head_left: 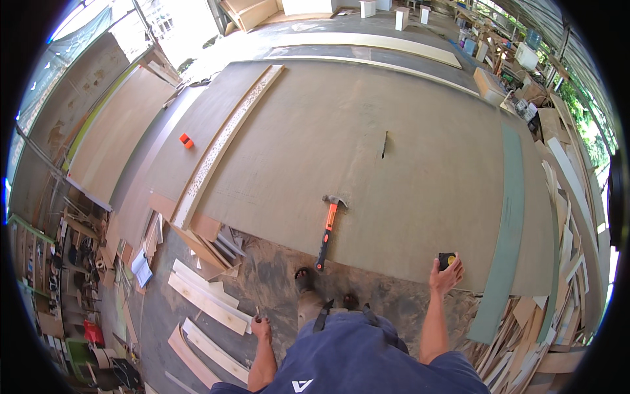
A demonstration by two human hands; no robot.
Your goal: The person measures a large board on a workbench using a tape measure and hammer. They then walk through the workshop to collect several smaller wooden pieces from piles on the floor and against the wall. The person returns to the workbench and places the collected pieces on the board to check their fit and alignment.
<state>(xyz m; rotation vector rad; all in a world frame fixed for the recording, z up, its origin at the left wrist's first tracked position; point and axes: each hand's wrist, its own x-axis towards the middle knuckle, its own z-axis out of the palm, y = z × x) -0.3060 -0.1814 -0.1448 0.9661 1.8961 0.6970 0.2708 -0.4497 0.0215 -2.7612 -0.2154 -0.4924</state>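
Note:
My right hand (446, 278) is closed round a black tape measure (446, 259) with a yellow centre, at the near right edge of the large grey-brown board (295, 144). Low on the left, away from the board, my left hand (261, 328) is closed; a small thin thing seems to stick up from it, too small to name. A claw hammer (329, 226) with an orange and black handle lies on the board in front of me, head away. Farther off lies a thin dark pen-like stick (385, 144). To the left sits a small orange and black block (186, 141).
A long wooden strip with a speckled white face (220, 141) crosses the board's left side. A green strip (508, 223) lies along the right. Pale planks (207, 302) are on the floor at left; scrap wood (525, 341) piles up at right. A blue-white notebook (141, 268) lies left.

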